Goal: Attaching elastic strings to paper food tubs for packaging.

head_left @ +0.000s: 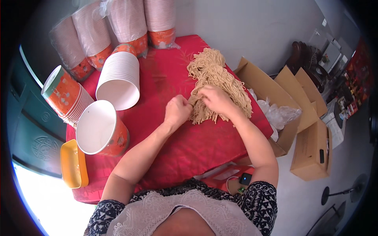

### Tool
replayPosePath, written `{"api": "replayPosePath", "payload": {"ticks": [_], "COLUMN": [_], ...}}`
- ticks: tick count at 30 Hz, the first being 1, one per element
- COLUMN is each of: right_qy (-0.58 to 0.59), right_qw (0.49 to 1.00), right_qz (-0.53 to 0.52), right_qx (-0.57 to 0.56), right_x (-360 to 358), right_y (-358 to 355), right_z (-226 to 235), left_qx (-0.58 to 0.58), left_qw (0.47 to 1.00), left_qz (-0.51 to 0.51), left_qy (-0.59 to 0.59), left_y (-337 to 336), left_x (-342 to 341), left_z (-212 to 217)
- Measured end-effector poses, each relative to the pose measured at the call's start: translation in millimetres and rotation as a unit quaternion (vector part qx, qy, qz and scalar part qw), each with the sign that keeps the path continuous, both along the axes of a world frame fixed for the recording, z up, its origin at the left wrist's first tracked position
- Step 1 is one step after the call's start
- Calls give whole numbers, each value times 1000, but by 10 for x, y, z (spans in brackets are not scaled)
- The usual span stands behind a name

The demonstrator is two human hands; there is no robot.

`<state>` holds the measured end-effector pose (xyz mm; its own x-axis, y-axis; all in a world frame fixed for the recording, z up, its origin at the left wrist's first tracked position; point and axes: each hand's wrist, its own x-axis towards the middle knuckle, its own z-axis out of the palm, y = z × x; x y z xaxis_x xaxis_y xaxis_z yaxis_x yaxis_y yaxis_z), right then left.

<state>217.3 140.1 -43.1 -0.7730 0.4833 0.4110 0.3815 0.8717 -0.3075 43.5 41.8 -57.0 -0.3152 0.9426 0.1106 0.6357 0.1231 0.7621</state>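
Observation:
A heap of tan, noodle-like strands lies on the red-covered table, in front of me and to the right. My left hand is closed at the heap's left edge, pinching a few strands at its fingertips. On the near part of the heap, my right hand has its fingers curled into the strands, close beside the left. The right fingertips are partly hidden among the strands.
Left on the red tablecloth stand a large white-lined paper bucket, a lying stack of buckets, another orange stack and a yellow tray. Plastic-wrapped bucket stacks stand behind. Open cardboard boxes flank the table's right.

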Motion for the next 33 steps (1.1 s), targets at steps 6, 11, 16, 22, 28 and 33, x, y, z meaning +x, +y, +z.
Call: {"api": "replayPosePath", "payload": {"ticks": [6,11,16,22,28,33], "right_qy": [176,117,181,247,283,289], "right_qw": [915,839,900,886,848,842], "right_qz": [95,73,-77,-134,-124,-145], "right_qx": [-351,-526,-390,-368,-430,-431], "right_x": [650,770,309,61,46,95], "right_y": [174,70,302,756,593,613], "right_z": [137,413,413,-132,-190,-226], "left_qx": [65,209,290,196,68,-43], "left_qw": [990,974,954,948,982,980], "left_qz": [117,89,-63,-248,-152,-162], "left_qy": [-36,-15,35,43,89,111], "left_y": [40,164,426,653,761,771], "left_x": [-263,-208,-36,394,455,449], "left_z": [23,-91,38,176,-41,120]}}
